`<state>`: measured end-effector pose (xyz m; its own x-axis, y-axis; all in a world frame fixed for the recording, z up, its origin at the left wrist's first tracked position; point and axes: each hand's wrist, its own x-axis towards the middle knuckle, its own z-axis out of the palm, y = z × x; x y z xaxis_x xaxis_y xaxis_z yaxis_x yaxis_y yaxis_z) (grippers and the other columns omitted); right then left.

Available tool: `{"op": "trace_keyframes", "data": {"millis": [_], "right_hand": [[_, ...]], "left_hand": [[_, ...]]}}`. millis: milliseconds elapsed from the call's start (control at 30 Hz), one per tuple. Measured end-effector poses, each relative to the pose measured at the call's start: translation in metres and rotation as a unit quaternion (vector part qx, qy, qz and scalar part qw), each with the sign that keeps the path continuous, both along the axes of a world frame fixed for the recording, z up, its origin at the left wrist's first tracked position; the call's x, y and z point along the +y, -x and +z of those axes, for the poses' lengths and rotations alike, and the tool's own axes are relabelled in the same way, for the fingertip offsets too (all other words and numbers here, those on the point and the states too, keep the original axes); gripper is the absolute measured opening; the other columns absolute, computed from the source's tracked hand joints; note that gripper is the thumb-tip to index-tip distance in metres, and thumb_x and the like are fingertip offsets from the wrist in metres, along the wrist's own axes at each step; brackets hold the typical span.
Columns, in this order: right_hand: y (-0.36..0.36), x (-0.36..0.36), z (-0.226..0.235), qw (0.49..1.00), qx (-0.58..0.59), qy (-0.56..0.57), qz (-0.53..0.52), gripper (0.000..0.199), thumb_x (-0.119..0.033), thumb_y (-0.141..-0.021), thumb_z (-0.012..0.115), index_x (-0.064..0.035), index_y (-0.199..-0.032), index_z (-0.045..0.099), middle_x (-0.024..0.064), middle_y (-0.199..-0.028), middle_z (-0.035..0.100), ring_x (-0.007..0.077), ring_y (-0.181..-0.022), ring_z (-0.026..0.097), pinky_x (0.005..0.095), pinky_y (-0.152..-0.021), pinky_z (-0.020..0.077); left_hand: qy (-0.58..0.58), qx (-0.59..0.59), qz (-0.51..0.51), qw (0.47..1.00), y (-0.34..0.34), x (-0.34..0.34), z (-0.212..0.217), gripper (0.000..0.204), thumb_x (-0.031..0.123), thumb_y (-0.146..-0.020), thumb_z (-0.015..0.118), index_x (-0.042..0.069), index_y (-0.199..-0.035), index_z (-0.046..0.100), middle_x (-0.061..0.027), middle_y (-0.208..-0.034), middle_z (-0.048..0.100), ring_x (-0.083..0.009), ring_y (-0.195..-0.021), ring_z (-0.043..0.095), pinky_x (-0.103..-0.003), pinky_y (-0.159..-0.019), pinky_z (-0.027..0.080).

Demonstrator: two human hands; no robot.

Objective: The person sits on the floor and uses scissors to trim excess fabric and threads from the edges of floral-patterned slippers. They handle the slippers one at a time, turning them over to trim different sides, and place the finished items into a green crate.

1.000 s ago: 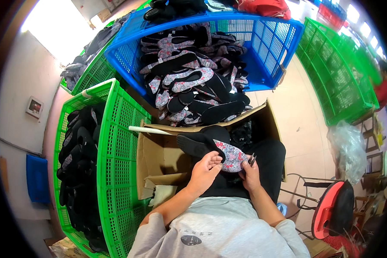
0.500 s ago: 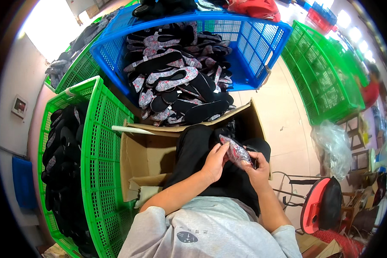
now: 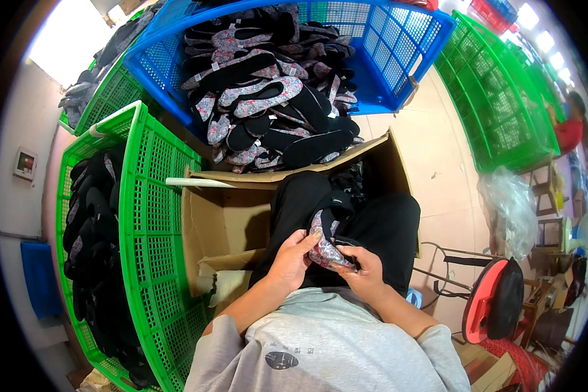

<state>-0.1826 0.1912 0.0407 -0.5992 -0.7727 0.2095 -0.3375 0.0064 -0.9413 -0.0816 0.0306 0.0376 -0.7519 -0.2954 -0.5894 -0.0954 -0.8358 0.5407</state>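
Observation:
A grey floral fabric slipper [image 3: 320, 249] with a black lining is held close to my body, above my lap. My left hand [image 3: 290, 260] grips its left side, thumb on the floral cloth. Fingers of my right hand [image 3: 364, 269] close on the slipper's lower right end. Beyond my knees, a blue crate [image 3: 405, 62] lies with its open side toward me and holds a heap of similar floral slippers [image 3: 268, 98] with black soles. Between my legs and that heap stands an open cardboard box [image 3: 225, 219]; black items lie in its shaded right part.
A tall green crate [image 3: 151, 255] full of dark slippers stands at my left, with a white tube [image 3: 199, 183] beside it. On the right are green crates [image 3: 493, 104], a clear plastic bag [image 3: 511, 212] and a red-and-black seat [image 3: 489, 300]. A person in red [image 3: 570, 132] is far right.
Both hands have drawn the slipper nearer to my body and to the left. It is turned so that its black opening shows more. The view has shifted slightly.

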Motion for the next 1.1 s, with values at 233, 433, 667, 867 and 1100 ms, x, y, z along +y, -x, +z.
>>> {"op": "trace_keyframes", "data": {"millis": [233, 433, 667, 867, 1100], "right_hand": [[-0.009, -0.011, -0.006, 0.999, 0.001, -0.040, 0.019, 0.036, -0.002, -0.077, 0.080, -0.0038, -0.109, 0.065, 0.0116, -0.095, 0.072, 0.0197, -0.081, 0.069, 0.0280, -0.071, 0.0527], [-0.006, -0.031, 0.004, 0.995, -0.058, -0.083, 0.026, 0.031, -0.008, -0.082, 0.077, -0.0034, -0.110, 0.064, 0.0107, -0.090, 0.071, 0.0170, -0.077, 0.068, 0.0269, -0.068, 0.0515], [0.005, -0.048, 0.005, 0.970, -0.207, -0.126, -0.001, 0.022, -0.012, -0.088, 0.073, -0.0006, -0.104, 0.062, 0.0035, -0.086, 0.066, 0.0059, -0.076, 0.058, 0.0235, -0.067, 0.0491], [0.014, -0.063, 0.001, 0.992, -0.047, -0.111, -0.018, 0.023, -0.014, -0.086, 0.073, -0.0019, -0.100, 0.060, 0.0131, -0.078, 0.068, 0.0218, -0.067, 0.066, 0.0325, -0.063, 0.0508], [0.042, -0.098, 0.006, 0.989, 0.032, -0.141, -0.018, 0.024, -0.021, -0.087, 0.070, -0.0029, -0.095, 0.058, 0.0208, -0.079, 0.066, 0.0399, -0.076, 0.065, 0.0426, -0.062, 0.0491]], "left_hand": [[0.032, -0.014, 0.007, 0.999, -0.006, -0.017, 0.004, 0.014, 0.008, -0.091, 0.066, 0.008, -0.099, 0.055, -0.0023, -0.094, 0.063, -0.0126, -0.087, 0.062, -0.029, -0.081, 0.050], [0.169, -0.045, 0.061, 0.983, -0.007, -0.021, -0.012, 0.013, 0.003, -0.090, 0.069, 0.004, -0.092, 0.057, 0.0000, -0.084, 0.059, -0.0070, -0.077, 0.055, -0.024, -0.071, 0.045], [0.402, -0.107, 0.033, 0.909, -0.015, -0.021, -0.013, 0.011, 0.007, -0.092, 0.067, 0.001, -0.092, 0.058, -0.0026, -0.078, 0.059, -0.0071, -0.069, 0.053, -0.027, -0.061, 0.045], [0.612, -0.101, 0.016, 0.784, -0.013, -0.025, -0.005, 0.011, 0.002, -0.090, 0.065, -0.001, -0.094, 0.056, -0.0042, -0.075, 0.057, -0.0087, -0.063, 0.051, -0.026, -0.058, 0.044], [0.699, -0.145, 0.003, 0.700, 0.013, -0.047, 0.000, 0.013, 0.000, -0.085, 0.065, -0.001, -0.093, 0.055, -0.0160, -0.077, 0.059, -0.0267, -0.067, 0.058, -0.038, -0.065, 0.048]]}}
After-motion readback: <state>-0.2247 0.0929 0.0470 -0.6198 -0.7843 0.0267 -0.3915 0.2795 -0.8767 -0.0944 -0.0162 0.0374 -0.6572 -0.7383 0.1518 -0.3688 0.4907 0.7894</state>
